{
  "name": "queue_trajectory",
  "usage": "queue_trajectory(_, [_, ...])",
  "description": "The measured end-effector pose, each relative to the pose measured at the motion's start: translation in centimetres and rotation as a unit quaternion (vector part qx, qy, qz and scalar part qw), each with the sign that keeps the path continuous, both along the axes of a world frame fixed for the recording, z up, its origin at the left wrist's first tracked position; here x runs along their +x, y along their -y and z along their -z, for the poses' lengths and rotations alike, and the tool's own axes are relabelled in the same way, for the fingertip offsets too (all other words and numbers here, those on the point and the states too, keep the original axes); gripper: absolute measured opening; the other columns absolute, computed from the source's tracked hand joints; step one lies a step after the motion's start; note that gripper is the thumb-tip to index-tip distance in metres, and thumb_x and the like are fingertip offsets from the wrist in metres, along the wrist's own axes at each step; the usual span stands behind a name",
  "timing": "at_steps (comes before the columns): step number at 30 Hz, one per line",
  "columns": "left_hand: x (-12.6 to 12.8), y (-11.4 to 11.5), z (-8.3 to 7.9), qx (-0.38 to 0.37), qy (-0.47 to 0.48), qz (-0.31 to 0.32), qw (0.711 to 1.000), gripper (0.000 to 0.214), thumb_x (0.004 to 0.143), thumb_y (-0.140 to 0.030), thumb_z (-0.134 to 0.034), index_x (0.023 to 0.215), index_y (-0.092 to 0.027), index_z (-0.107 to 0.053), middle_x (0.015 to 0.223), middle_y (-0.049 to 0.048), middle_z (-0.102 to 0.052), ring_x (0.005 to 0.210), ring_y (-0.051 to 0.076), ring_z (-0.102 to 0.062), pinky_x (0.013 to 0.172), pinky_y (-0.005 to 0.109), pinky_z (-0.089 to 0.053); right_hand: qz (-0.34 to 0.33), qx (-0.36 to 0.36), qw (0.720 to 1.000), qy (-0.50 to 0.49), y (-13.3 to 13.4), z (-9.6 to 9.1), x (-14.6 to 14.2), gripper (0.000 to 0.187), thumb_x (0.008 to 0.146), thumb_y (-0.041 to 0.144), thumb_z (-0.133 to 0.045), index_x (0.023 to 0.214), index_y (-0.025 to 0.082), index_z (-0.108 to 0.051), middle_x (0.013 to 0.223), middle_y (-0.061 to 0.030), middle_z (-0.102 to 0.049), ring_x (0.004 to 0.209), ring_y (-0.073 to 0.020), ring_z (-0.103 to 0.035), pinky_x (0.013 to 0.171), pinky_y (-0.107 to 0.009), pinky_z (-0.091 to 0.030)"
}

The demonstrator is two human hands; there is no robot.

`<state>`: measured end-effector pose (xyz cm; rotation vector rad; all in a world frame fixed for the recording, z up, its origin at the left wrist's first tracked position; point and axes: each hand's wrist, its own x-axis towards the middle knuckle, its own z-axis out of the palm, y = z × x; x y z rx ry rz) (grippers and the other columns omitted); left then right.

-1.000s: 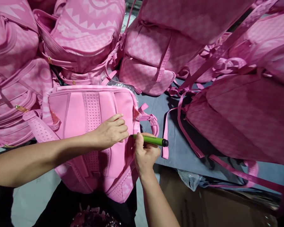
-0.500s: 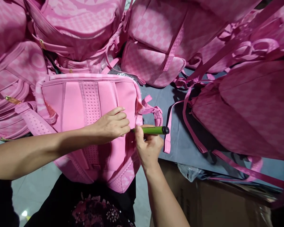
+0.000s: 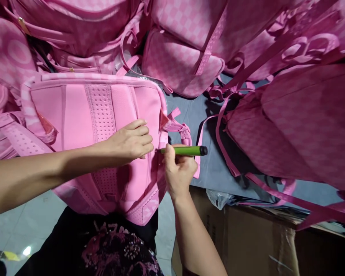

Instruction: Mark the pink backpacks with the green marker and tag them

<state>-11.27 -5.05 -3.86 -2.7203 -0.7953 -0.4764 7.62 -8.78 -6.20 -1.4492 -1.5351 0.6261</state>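
A pink backpack [image 3: 74, 119] lies tilted across my lap and the table's edge, its padded back panel with a perforated centre strip facing up. My left hand [image 3: 133, 142] is closed on the panel's right half, fingers curled into the fabric and their tips hidden. Just right of it, my right hand [image 3: 179, 168] grips a green marker pen [image 3: 186, 150] with black ends. The marker lies nearly level, its left tip at the panel's right side near my left knuckles. Whether the tip touches the fabric I cannot tell.
Several more pink checkered backpacks [image 3: 184, 61] crowd the back and left. A large one [image 3: 299, 122] stands on the grey table [image 3: 209, 180] at right, its straps [image 3: 264, 189] hanging over the edge. Below is a cardboard box [image 3: 247, 237].
The view has shifted, so the backpack sits further left and higher in it. A small gap now shows between my left knuckles and the marker's tip. Both hands keep their hold.
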Motion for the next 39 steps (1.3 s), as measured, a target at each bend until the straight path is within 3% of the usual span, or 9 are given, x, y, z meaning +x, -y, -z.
queue_trajectory(5, [-1.3,-2.7,-2.8,-0.074,-0.105,0.048,0.991,0.027,0.088,-0.045,-0.065,0.078,-0.02,-0.063,0.079,0.0007,-0.068,0.075,0.017,-0.057,0.081,0.035,-0.038,-0.026,-0.005,0.999,-0.046,0.4,0.2,0.4,0.024,0.091,0.041,-0.062,0.087,0.018,-0.065,0.076,-0.0021,-0.068,0.066,-0.016,-0.066,0.061,-0.029,-0.052])
queue_trajectory(10, [-1.9,-3.6,-6.6,-0.123,-0.173,-0.061,0.975,0.035,0.077,-0.054,-0.073,0.076,-0.02,-0.064,0.077,0.0019,-0.071,0.077,0.018,-0.061,0.081,0.035,-0.035,0.003,0.015,0.993,-0.12,3.6,-0.2,1.4,0.03,0.092,0.04,-0.062,0.111,0.017,-0.064,0.093,-0.0073,-0.073,0.072,-0.0185,-0.071,0.069,-0.035,-0.059])
queue_trajectory(17, [-0.1,10.0,-17.8,-0.086,-0.126,-0.158,0.976,0.03,0.092,-0.053,-0.058,0.092,-0.024,-0.066,0.085,0.0038,-0.073,0.08,0.021,-0.064,0.075,0.041,-0.04,-0.052,0.258,0.962,-0.073,8.5,-7.2,0.4,0.037,0.091,0.031,-0.063,0.127,0.025,-0.062,0.101,-0.0105,-0.075,0.088,-0.029,-0.074,0.089,-0.053,-0.056])
queue_trajectory(19, [0.1,13.8,-19.5,-0.051,-0.076,-0.189,0.978,0.032,0.094,-0.052,-0.053,0.091,-0.023,-0.065,0.081,0.0038,-0.071,0.076,0.021,-0.063,0.071,0.04,-0.041,-0.098,0.323,0.94,-0.046,9.0,-9.5,0.3,0.036,0.092,0.032,-0.06,0.127,0.035,-0.061,0.104,-0.0085,-0.075,0.093,-0.0302,-0.073,0.091,-0.056,-0.055])
queue_trajectory(21, [-0.4,16.4,-18.7,-0.023,-0.009,-0.209,0.978,0.038,0.095,-0.054,-0.051,0.087,-0.02,-0.063,0.077,0.0049,-0.069,0.074,0.021,-0.063,0.069,0.038,-0.041,-0.14,0.373,0.917,-0.006,8.9,-10.4,0.2,0.035,0.092,0.029,-0.059,0.126,0.039,-0.061,0.107,-0.0069,-0.075,0.097,-0.0293,-0.072,0.089,-0.054,-0.056])
queue_trajectory(23, [-1.6,17.2,-15.5,-0.031,0.039,-0.223,0.973,0.041,0.094,-0.055,-0.052,0.083,-0.017,-0.062,0.076,0.0053,-0.068,0.073,0.02,-0.063,0.069,0.036,-0.043,-0.203,0.399,0.894,0.041,8.3,-9.4,-0.2,0.037,0.091,0.022,-0.059,0.126,0.036,-0.06,0.103,-0.0055,-0.075,0.094,-0.0259,-0.073,0.084,-0.048,-0.058])
queue_trajectory(28, [-6.1,14.5,-7.7,-0.161,0.0,-0.232,0.959,0.01,0.091,-0.023,-0.061,0.091,-0.016,-0.068,0.088,0.0046,-0.071,0.082,0.017,-0.065,0.074,0.028,-0.047,-0.332,0.344,0.873,0.097,6.0,-3.8,-1.6,0.036,0.091,0.01,-0.055,0.124,0.022,-0.06,0.107,-0.0095,-0.073,0.099,-0.022,-0.072,0.083,-0.038,-0.06])
queue_trajectory(34, [-9.6,11.6,-7.9,-0.062,0.12,-0.258,0.957,0.022,0.086,-0.022,-0.066,0.106,-0.016,-0.064,0.129,0.0138,-0.061,0.122,0.026,-0.053,0.101,0.041,-0.044,-0.332,0.368,0.863,0.1,5.7,-3.0,-4.5,0.043,0.088,0.01,-0.056,0.129,0.022,-0.056,0.114,-0.0125,-0.07,0.106,-0.024,-0.068,0.087,-0.042,-0.057])
queue_trajectory(39, [-8.9,8.4,-7.2,-0.168,0.052,-0.295,0.939,0.104,0.075,-0.03,-0.078,0.155,-0.016,-0.013,0.159,0.0231,-0.03,0.14,0.032,-0.038,0.103,0.045,-0.041,-0.27,0.317,0.898,0.144,6.0,-2.9,-7.6,0.029,0.091,0.015,-0.056,0.12,0.021,-0.059,0.103,-0.0094,-0.073,0.093,-0.0228,-0.07,0.08,-0.039,-0.051])
